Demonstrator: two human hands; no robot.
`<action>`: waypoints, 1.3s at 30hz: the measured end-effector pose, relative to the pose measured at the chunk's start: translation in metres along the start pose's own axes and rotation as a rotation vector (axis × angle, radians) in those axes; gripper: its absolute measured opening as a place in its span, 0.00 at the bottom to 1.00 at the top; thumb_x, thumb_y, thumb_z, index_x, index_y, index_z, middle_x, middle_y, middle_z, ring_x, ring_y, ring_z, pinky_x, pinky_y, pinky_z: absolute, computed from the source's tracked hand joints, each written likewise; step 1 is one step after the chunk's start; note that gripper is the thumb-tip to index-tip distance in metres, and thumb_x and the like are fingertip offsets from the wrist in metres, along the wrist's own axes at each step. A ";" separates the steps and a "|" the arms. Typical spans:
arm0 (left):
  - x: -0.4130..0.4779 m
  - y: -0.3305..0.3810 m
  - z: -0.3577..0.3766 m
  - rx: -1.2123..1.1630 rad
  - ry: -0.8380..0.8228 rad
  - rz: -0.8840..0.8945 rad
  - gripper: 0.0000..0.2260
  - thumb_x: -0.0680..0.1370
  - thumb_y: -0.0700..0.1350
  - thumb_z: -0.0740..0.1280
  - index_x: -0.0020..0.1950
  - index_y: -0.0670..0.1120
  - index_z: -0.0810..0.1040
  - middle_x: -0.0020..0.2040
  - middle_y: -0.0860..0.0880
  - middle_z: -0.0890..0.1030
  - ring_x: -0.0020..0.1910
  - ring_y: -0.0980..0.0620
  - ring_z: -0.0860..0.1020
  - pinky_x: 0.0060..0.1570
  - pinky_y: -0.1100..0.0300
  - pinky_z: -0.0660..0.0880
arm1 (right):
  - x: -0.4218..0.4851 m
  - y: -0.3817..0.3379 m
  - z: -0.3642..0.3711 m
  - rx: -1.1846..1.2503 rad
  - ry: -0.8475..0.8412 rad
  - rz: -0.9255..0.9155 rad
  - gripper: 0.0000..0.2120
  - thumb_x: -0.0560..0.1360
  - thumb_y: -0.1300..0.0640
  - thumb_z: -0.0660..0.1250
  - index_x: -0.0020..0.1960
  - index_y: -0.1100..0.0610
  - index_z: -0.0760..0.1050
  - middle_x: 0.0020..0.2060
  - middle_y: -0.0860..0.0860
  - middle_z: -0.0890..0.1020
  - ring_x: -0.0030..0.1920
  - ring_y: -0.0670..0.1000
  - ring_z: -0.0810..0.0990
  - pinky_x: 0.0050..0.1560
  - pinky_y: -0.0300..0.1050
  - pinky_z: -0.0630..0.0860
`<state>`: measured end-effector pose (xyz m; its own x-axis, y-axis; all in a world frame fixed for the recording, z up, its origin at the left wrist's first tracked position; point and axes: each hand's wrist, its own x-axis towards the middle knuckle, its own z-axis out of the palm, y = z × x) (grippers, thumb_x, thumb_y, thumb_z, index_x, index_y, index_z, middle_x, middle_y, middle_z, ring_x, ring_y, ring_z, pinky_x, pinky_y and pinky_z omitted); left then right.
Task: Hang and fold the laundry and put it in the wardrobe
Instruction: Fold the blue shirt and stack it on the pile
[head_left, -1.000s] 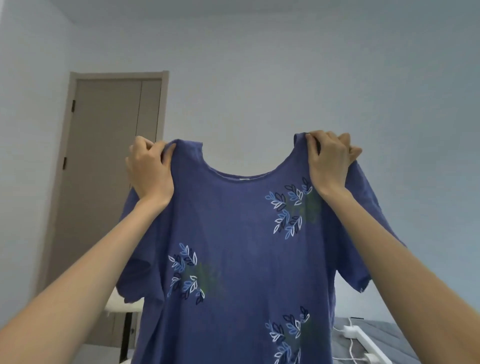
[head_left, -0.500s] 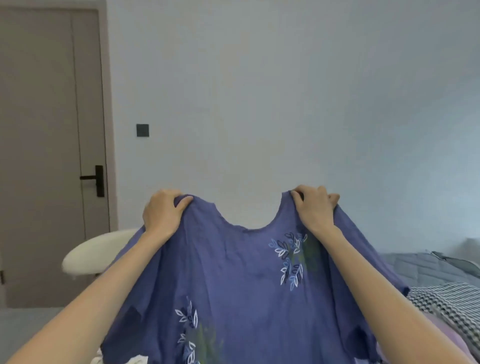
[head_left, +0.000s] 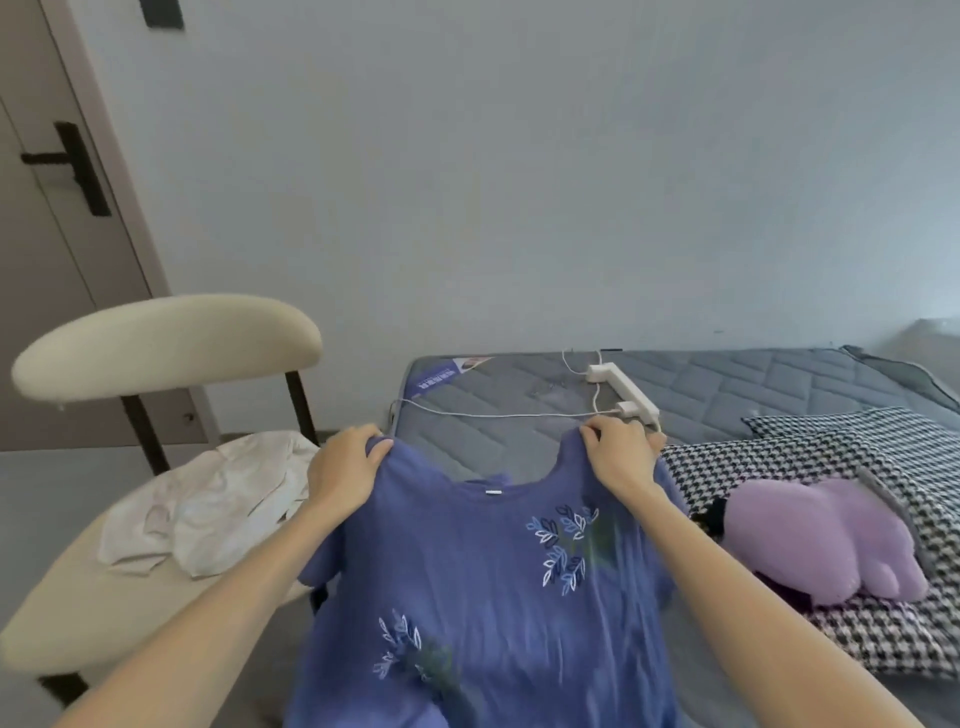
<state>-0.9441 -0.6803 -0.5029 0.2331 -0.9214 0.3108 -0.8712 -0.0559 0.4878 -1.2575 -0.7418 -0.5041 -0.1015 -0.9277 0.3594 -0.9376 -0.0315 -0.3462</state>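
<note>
Both hands on the shirt (head_left: 483, 571), one at each shoulder seam; left hand (head_left: 345, 462) has fingers curled over the top edge with cloth bunched under them; right hand (head_left: 618, 454) pinches the other shoulder the same way, knuckles up. The neckline sags between the two grips, label side facing me; the shirt's long axis runs from the collar at the fingers back toward the wearer, hem out of view below the frame, so I cannot tell whether the lower part touches anything. The mattress (head_left: 519, 410) lies just beyond and below the fingertips; my read is that the next move is to lay the shirt flat there for folding. The collar sits squarely across the bed's near end; the hands are about level, with the right one slightly farther over the mattress and near the power strip (head_left: 623, 389) and its cable, which could end up under the cloth. A checked blanket (head_left: 831, 457) and purple toy (head_left: 821, 540) crowd the right side; a chair (head_left: 166, 343) with a pale cloth (head_left: 208, 504) stands just left of the left hand; free bed surface lies straight ahead, between them.
</note>
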 end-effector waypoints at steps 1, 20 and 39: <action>0.007 -0.003 0.009 -0.007 -0.011 -0.014 0.11 0.81 0.50 0.59 0.44 0.45 0.74 0.45 0.47 0.79 0.46 0.43 0.76 0.43 0.52 0.71 | 0.006 0.004 0.009 -0.001 -0.018 0.004 0.14 0.80 0.55 0.56 0.52 0.52 0.81 0.50 0.54 0.84 0.57 0.59 0.75 0.57 0.52 0.64; 0.046 -0.058 0.143 0.051 -0.172 -0.267 0.09 0.81 0.44 0.58 0.60 0.45 0.72 0.59 0.41 0.76 0.57 0.41 0.73 0.53 0.48 0.70 | 0.030 0.056 0.162 -0.012 -0.432 0.152 0.13 0.81 0.53 0.55 0.57 0.52 0.77 0.55 0.55 0.81 0.59 0.59 0.75 0.57 0.51 0.67; -0.053 0.024 0.230 0.270 -0.464 0.311 0.25 0.82 0.57 0.45 0.77 0.56 0.41 0.78 0.56 0.39 0.76 0.54 0.35 0.71 0.47 0.32 | -0.042 0.146 0.163 0.313 -0.636 0.514 0.22 0.70 0.36 0.70 0.50 0.54 0.71 0.44 0.47 0.78 0.48 0.52 0.76 0.48 0.47 0.72</action>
<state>-1.0767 -0.7208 -0.6951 -0.2087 -0.9779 -0.0118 -0.9609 0.2027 0.1887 -1.3361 -0.7681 -0.7107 -0.1939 -0.8837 -0.4260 -0.6828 0.4334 -0.5882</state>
